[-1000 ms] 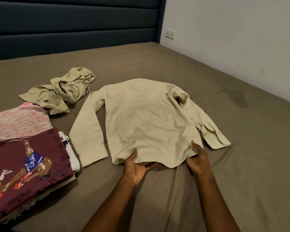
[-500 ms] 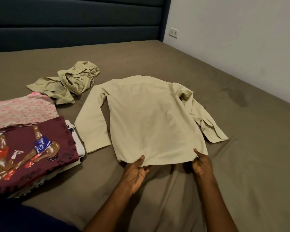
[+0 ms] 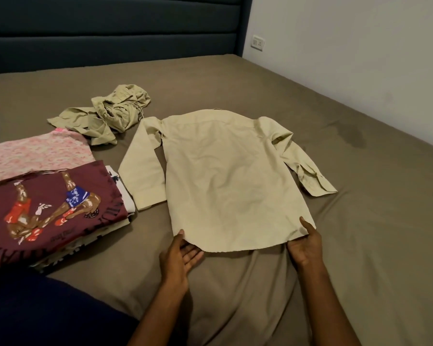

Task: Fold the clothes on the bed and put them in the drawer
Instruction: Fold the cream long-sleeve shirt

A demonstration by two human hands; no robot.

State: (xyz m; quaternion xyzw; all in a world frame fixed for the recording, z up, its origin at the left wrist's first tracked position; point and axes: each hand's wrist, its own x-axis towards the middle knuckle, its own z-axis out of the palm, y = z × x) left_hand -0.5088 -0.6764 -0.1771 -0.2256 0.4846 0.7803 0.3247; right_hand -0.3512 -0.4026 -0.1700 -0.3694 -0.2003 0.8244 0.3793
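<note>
From the head view, a cream shirt (image 3: 233,181) lies flat on the bed (image 3: 360,221), back side up, with its collar far from the person and its bottom edge close to them. One sleeve lies straight down the left side and the other bends out to the right. The left hand (image 3: 179,254) is at the bottom left corner of the shirt, palm up, fingers straight and spread a little, with the fingertips slid just under the edge and the thumb on top. It looks like a loose hold, not a tight pinch. The right hand (image 3: 305,245) is at the bottom right corner, thumb on top of the cloth and fingers under it, so it pinches that corner lightly. What could go wrong: the left hand has so little cloth that the corner could slip out when the hem is lifted, and then the fold would come out crooked. The right sleeve sticks out and could bunch up inside the fold. The sheet is wrinkled under the hem, so the shirt may drag and crease. To the left sits a pile of folded clothes (image 3: 48,203) with a dark red printed one on top, and a crumpled green garment (image 3: 110,113) waits near the headboard (image 3: 110,28). No drawer can be seen.
</note>
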